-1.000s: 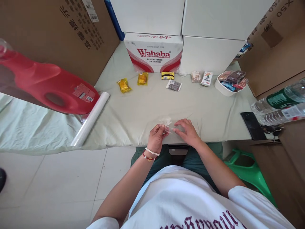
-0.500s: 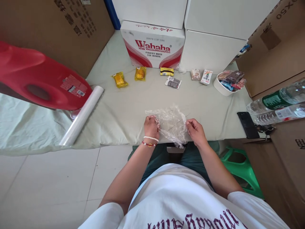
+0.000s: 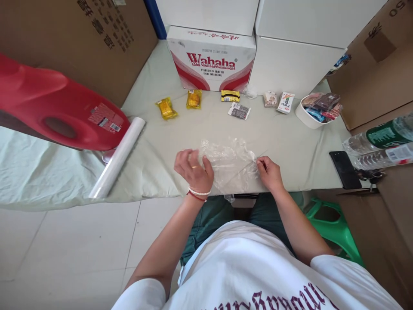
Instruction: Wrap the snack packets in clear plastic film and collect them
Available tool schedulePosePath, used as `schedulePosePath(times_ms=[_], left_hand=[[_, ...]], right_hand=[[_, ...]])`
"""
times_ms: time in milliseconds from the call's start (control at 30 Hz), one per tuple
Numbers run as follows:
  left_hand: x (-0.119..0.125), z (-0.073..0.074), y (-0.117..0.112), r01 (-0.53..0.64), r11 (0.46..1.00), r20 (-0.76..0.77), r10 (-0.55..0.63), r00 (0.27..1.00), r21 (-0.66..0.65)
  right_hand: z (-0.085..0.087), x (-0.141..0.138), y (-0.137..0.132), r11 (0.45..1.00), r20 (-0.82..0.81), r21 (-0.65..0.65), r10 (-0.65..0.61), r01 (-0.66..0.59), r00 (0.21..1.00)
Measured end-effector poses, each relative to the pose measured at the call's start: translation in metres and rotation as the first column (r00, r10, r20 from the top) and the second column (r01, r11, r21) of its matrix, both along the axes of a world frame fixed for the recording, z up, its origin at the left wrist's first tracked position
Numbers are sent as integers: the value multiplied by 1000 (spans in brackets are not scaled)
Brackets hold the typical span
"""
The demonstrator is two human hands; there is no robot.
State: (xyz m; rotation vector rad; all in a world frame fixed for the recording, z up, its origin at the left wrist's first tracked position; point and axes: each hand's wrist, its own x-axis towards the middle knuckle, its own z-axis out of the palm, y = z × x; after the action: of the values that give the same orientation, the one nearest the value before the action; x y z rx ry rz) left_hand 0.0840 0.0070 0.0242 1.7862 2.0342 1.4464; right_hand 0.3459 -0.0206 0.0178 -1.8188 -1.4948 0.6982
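A crumpled sheet of clear plastic film (image 3: pixel 230 165) lies on the cloth-covered table in front of me, its near edge at the table's front. My right hand (image 3: pixel 269 173) pinches the film's right side between thumb and fingers. To the left of the film, my left hand (image 3: pixel 195 170) is raised with fingers spread and slightly blurred, holding nothing. Farther back lie two yellow-wrapped snacks (image 3: pixel 166 108), a small yellow packet (image 3: pixel 230 95) and a grey-and-white packet (image 3: pixel 239 111).
A white roll (image 3: pixel 118 157) leans by a red jug (image 3: pixel 64 112) at left. Behind stand a Wahaba-printed carton (image 3: pixel 211 64) and white boxes. A white tub (image 3: pixel 309 118) of snacks, a black phone (image 3: pixel 345 169) and plastic bottles (image 3: pixel 380 137) are at right. A green stool (image 3: pixel 338 228) stands below.
My left hand has let go of the film and moved left, its fingers opening. The film lies more spread out. My right hand keeps its pinch on the right side.
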Motion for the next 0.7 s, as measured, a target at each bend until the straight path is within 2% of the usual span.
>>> schedulePosePath(times_ms=[33,100,167,300,467,600,700], left_hand=[[3,0,-4,117,993,-47,-117,992,-3],[5,-3,-7,362,927,-136,-372,918,-96],[3,-9,-6,471,844,-226,-526,820,-257],[-13,-19,-1,414,762,-386,-622,681,-497],[-30,-20,-1,383,677,-465,-722,513,-628],[-32,-17,-1,359,636,-459,-756,466,-683],[-32,-15,2,342,611,-445,-773,453,-714]], right_hand=[[0,-2,0,1000,12,4,12,-12,1000],[0,-4,0,1000,27,4,26,-26,999],[1,-2,-1,1000,36,-4,23,-23,999],[3,19,-3,1000,64,0,-31,31,997],[5,64,0,998,79,-36,-48,51,996],[10,86,10,995,112,-86,-45,55,993],[16,77,22,998,178,-59,8,2,984]])
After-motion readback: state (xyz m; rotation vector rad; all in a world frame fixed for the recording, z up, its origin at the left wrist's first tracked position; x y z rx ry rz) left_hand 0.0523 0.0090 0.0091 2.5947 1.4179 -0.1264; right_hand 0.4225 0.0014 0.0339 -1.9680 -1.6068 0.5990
